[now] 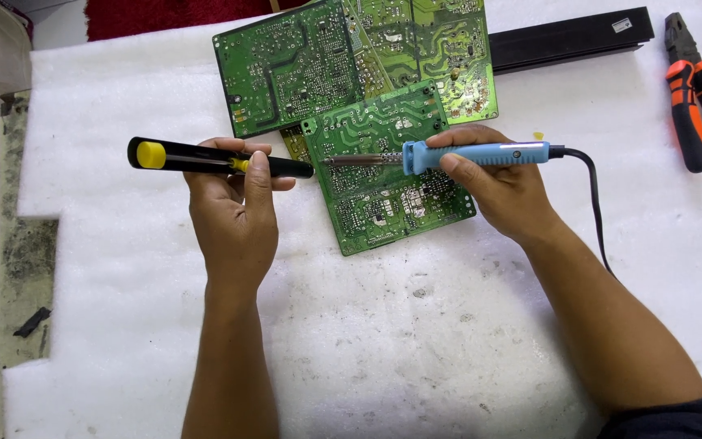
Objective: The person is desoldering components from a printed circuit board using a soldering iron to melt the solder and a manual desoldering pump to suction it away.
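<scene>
My left hand grips a black tool with a yellow end cap, held level and pointing right toward the boards. My right hand holds a blue-handled soldering iron; its metal tip lies over a small green circuit board. The tips of the two tools nearly meet above that board's left side. A larger green circuit board lies behind it, partly overlapped, and another green board sits to its right.
Everything rests on a white foam sheet. Orange-and-black pliers lie at the far right. A long black bar lies at the back. The iron's black cord trails toward my right arm.
</scene>
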